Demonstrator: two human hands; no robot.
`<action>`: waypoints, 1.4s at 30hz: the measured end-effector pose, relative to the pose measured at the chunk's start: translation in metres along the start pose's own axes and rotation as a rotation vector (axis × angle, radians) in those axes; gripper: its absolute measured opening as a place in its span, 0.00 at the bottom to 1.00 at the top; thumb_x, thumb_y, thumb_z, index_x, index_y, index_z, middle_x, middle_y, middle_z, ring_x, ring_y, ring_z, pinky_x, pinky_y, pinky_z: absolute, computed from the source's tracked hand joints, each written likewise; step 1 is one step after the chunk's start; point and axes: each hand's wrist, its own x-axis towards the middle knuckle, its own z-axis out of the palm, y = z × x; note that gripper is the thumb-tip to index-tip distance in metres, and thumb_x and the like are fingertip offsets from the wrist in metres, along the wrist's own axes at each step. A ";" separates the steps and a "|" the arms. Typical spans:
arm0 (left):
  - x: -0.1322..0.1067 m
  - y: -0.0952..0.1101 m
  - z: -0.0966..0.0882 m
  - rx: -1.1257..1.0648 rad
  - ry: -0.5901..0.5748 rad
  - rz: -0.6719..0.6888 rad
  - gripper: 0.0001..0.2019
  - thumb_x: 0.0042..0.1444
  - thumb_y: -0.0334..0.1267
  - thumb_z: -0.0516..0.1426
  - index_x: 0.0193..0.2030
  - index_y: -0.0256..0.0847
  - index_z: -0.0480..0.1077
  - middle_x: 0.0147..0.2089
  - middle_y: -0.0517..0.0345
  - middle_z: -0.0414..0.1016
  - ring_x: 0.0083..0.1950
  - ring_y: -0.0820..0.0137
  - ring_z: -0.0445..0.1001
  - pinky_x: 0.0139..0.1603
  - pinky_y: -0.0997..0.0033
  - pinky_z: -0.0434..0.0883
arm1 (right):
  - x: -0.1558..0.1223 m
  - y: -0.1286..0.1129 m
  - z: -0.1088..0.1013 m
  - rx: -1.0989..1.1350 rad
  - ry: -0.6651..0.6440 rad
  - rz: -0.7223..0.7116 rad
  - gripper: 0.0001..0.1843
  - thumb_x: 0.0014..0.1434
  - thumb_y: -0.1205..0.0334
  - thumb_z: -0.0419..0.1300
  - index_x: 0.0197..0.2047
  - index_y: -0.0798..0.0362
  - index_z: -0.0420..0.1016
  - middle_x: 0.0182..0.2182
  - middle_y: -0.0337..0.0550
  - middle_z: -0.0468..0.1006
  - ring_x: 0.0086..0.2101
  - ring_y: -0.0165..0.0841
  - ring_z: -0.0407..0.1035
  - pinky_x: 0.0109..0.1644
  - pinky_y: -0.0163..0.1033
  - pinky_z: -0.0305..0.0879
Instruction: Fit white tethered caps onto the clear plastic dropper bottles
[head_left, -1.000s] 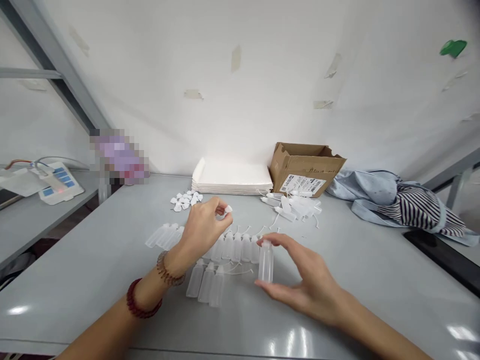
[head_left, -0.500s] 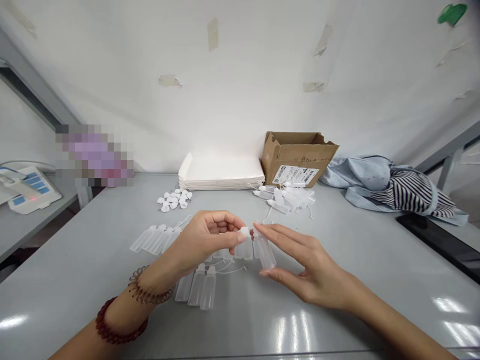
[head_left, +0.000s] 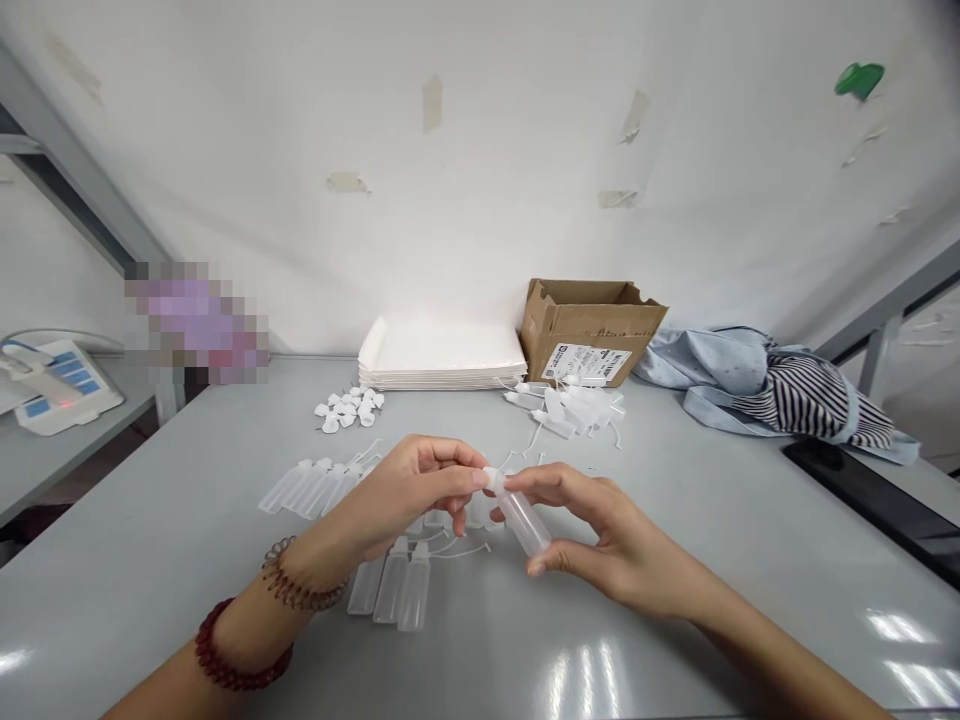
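Note:
A clear plastic squeeze bottle [head_left: 525,524] is tilted between my hands above the table. My right hand [head_left: 600,530] grips it, fingertips near the neck and thumb near the base. My left hand [head_left: 427,490] pinches a small white cap [head_left: 493,480] at the bottle's mouth; whether it is seated I cannot tell. Under and beside my left hand lie rows of similar bottles, with a front group [head_left: 414,590] and a left group [head_left: 289,487]. Thin white tubes stick out from some of them. More bottles behind my left fingers are partly hidden.
Small white caps [head_left: 349,408] lie in a pile at the back left. More bottles [head_left: 574,405] are heaped before an open cardboard box [head_left: 592,325]. Beside it are stacked white envelopes [head_left: 442,355], a blue cloth bag [head_left: 697,375] and a black phone-like slab [head_left: 862,495].
The cap in my left hand and the bottle have come together at the bottle's mouth. The bottle leans further, and my right fingers are more curled around it. The view has shifted slightly.

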 end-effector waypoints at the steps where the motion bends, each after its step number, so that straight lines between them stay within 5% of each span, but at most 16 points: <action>1: 0.000 0.001 0.000 0.004 -0.006 -0.002 0.07 0.51 0.40 0.59 0.30 0.39 0.73 0.19 0.66 0.65 0.23 0.75 0.65 0.28 0.72 0.69 | 0.000 0.000 0.000 0.012 -0.009 0.013 0.23 0.55 0.62 0.63 0.54 0.43 0.65 0.47 0.39 0.74 0.48 0.34 0.70 0.54 0.44 0.66; 6: -0.004 0.007 -0.001 0.079 -0.040 -0.003 0.07 0.52 0.39 0.58 0.29 0.39 0.74 0.20 0.66 0.67 0.22 0.76 0.68 0.30 0.75 0.68 | 0.001 0.001 -0.001 0.119 -0.085 0.071 0.22 0.54 0.63 0.63 0.51 0.44 0.65 0.46 0.38 0.74 0.49 0.33 0.68 0.58 0.46 0.62; 12: -0.004 0.008 -0.003 0.083 -0.099 -0.043 0.07 0.52 0.37 0.58 0.27 0.37 0.73 0.18 0.64 0.67 0.20 0.76 0.65 0.24 0.74 0.68 | 0.003 0.000 -0.004 0.244 -0.155 0.140 0.20 0.52 0.64 0.65 0.48 0.46 0.67 0.42 0.37 0.76 0.46 0.34 0.69 0.51 0.43 0.65; 20: -0.002 0.001 -0.010 0.063 0.005 -0.017 0.10 0.51 0.38 0.58 0.22 0.37 0.69 0.18 0.63 0.69 0.20 0.74 0.70 0.23 0.75 0.67 | 0.012 0.015 -0.002 0.250 0.116 -0.005 0.10 0.55 0.59 0.62 0.41 0.51 0.74 0.39 0.44 0.74 0.39 0.34 0.69 0.41 0.40 0.67; 26: -0.004 0.002 -0.001 0.092 0.002 -0.015 0.08 0.51 0.40 0.59 0.28 0.37 0.71 0.21 0.59 0.74 0.24 0.72 0.73 0.27 0.74 0.71 | 0.013 0.023 0.001 0.313 0.298 0.135 0.11 0.57 0.57 0.60 0.39 0.53 0.76 0.26 0.41 0.77 0.22 0.28 0.67 0.29 0.37 0.68; 33: -0.007 0.001 0.002 0.204 0.062 0.061 0.07 0.53 0.39 0.59 0.32 0.37 0.70 0.27 0.56 0.78 0.28 0.71 0.75 0.31 0.72 0.73 | 0.013 0.020 0.006 0.435 0.298 0.268 0.13 0.55 0.54 0.61 0.35 0.56 0.74 0.19 0.39 0.75 0.20 0.28 0.69 0.27 0.35 0.67; 36: -0.007 -0.002 0.004 0.290 0.096 0.141 0.05 0.53 0.38 0.58 0.33 0.38 0.70 0.30 0.56 0.78 0.31 0.70 0.75 0.34 0.70 0.74 | 0.014 0.018 0.007 0.504 0.292 0.333 0.17 0.55 0.50 0.60 0.30 0.57 0.73 0.20 0.38 0.75 0.18 0.27 0.69 0.23 0.33 0.66; 42: -0.004 -0.012 0.006 0.678 0.156 0.517 0.07 0.57 0.34 0.52 0.38 0.39 0.71 0.35 0.54 0.75 0.36 0.70 0.73 0.38 0.70 0.73 | 0.016 0.022 0.010 0.648 0.195 0.493 0.27 0.56 0.44 0.56 0.17 0.57 0.68 0.10 0.35 0.67 0.11 0.23 0.61 0.16 0.28 0.57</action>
